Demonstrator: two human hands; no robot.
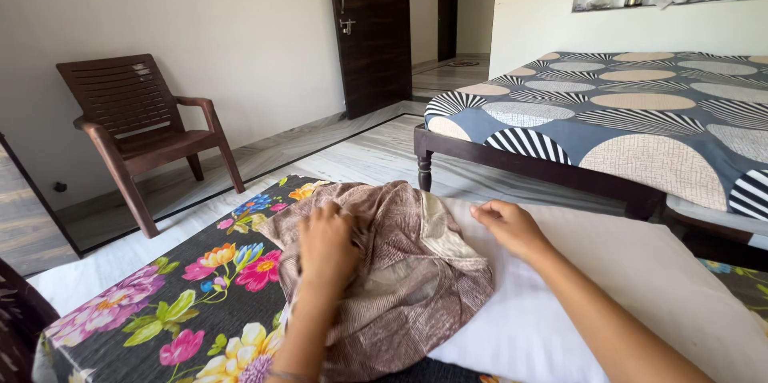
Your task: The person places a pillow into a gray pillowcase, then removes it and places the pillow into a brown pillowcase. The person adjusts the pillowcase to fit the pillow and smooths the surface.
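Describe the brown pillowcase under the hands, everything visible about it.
The brown pillowcase is soft woven-looking fabric with fine stripes and paler beige panels. It lies bunched and wrinkled, pulled over one end of a white pillow, and spreads onto the dark floral bedsheet. The left hand presses into its folds and grips them; the right hand rests at its far edge, on the pillow.

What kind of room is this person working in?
Most likely a bedroom in a home: a bed with a circle-patterned sheet, a white pillow getting a brownish pillowcase, and a brown plastic chair.
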